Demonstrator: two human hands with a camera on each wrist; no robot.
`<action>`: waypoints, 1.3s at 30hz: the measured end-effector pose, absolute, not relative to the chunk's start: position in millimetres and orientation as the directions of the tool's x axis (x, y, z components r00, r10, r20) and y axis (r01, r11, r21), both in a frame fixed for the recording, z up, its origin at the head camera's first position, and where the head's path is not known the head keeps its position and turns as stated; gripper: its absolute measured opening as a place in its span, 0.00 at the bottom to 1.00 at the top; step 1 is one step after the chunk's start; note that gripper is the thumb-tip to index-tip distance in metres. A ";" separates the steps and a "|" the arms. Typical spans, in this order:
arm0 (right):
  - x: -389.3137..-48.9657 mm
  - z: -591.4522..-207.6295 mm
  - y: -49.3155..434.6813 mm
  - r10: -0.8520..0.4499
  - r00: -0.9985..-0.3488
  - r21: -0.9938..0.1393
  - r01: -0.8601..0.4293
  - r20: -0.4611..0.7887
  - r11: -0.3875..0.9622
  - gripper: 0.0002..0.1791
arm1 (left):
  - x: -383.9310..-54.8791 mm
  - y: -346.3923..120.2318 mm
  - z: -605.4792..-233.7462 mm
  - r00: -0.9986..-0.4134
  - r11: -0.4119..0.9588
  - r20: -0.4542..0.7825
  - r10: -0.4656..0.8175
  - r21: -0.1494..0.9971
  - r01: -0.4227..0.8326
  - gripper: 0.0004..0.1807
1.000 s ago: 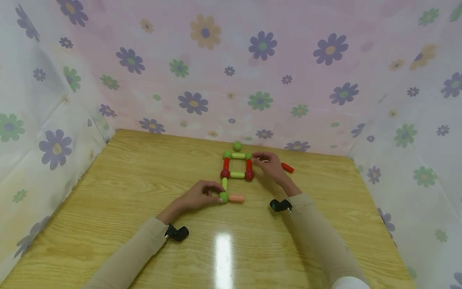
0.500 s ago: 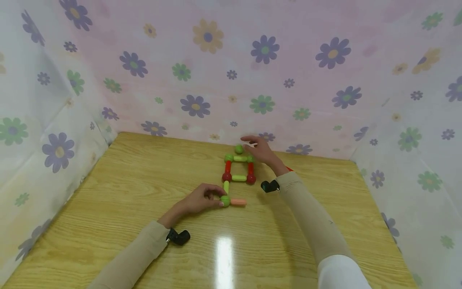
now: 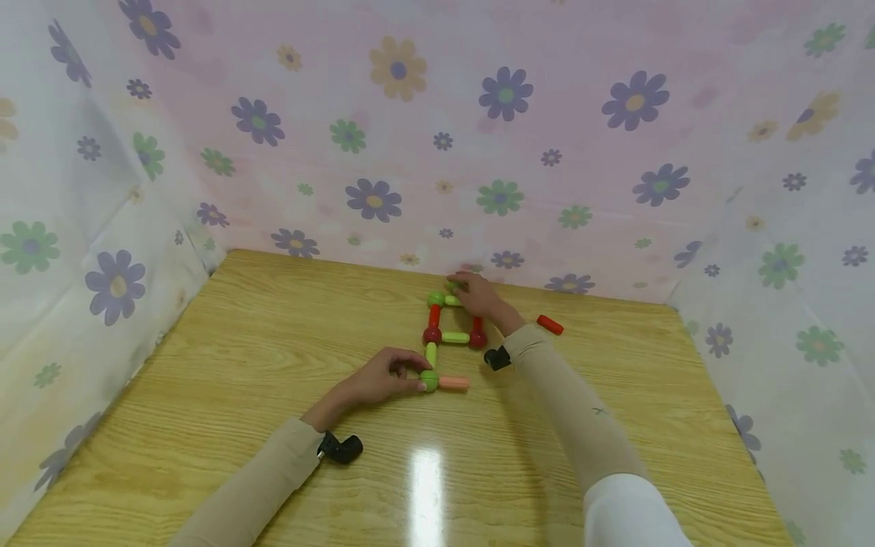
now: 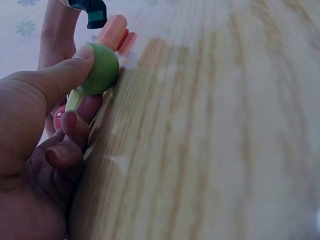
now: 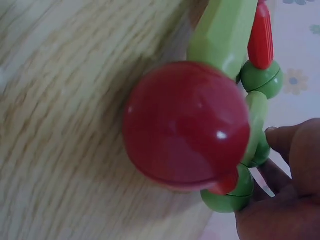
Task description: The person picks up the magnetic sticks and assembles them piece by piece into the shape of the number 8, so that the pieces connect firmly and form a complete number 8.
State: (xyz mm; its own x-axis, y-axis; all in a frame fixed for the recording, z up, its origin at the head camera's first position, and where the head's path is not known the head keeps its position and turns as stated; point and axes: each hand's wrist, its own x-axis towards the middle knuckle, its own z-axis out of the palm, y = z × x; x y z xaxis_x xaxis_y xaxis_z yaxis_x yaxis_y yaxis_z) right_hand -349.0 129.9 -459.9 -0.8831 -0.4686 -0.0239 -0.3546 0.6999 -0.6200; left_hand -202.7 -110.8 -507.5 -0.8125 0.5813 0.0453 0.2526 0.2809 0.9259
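Observation:
A frame of balls and short rods, like a magnetic building set, lies on the table. Its square has red balls (image 5: 185,125) at the near corners, green balls (image 5: 262,79) at the far ones, and red and yellow-green rods (image 3: 455,337) between. From the near left corner a yellow-green rod (image 3: 431,355) runs to a green ball (image 4: 104,70) that bears a peach rod (image 3: 454,383). My left hand (image 3: 379,376) pinches this ball between thumb and fingers. Beyond the square my right hand (image 3: 476,295) holds a separate green ball (image 5: 262,150), partly hidden, and covers the far right corner.
A loose red rod (image 3: 550,325) lies to the right of the square. The wooden table (image 3: 287,319) ends at a flower-printed cloth wall (image 3: 410,152) close behind the right hand. More cloth rises at both sides.
My right hand has moved from the square's far right corner up and left to the separate green ball, and its fingers have closed in on it. My left hand keeps its place.

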 end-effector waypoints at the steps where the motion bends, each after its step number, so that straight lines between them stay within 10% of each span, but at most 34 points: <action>1: -348.0 -460.5 130.5 -0.455 -0.890 -0.622 -0.343 -0.025 0.704 0.23 | -202.5 -110.3 -507.8 -0.811 0.280 0.047 0.584 0.925 0.256 0.16; 30: -287.9 -466.0 143.7 -0.053 -0.960 -0.896 -0.276 0.275 0.348 0.22 | -203.8 -108.5 -508.9 -0.825 0.333 0.024 0.564 0.908 0.254 0.15; 39: -238.4 -468.3 154.3 -0.028 -0.993 -0.978 -0.114 0.111 0.177 0.20 | -202.0 -106.4 -506.9 -0.832 0.313 0.030 0.554 0.918 0.242 0.17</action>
